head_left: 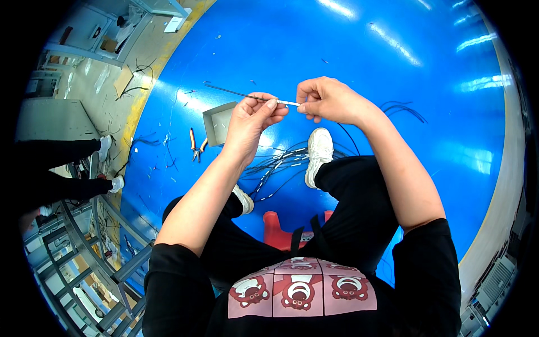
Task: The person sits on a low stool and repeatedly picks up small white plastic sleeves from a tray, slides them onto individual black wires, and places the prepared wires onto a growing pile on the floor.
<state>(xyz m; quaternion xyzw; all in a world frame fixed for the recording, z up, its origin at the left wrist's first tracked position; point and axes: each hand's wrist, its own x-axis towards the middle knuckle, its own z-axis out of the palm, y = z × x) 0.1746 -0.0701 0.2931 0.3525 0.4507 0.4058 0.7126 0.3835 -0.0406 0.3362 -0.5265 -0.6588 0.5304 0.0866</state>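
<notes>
Above the blue floor, my left hand point(254, 115) pinches a thin black cable point(230, 91) between thumb and fingertips. One end of the cable sticks out to the left. Between my hands a short white sleeve point(288, 103) sits in line with the cable. The thumb and fingers of my right hand point(328, 100) are closed on the sleeve's right end. A black strand runs down from below my right hand toward my knee. Under my hands lies a bundle of black cables point(281, 163) with white sleeves on them, beside my white shoe point(320, 151).
An open grey box point(219, 124) and orange-handled pliers point(195, 147) lie on the floor at left. More black cables point(407, 109) lie at right. A red stool point(278, 231) is under me. Another person's legs point(67, 168) and a metal frame point(90, 253) are far left.
</notes>
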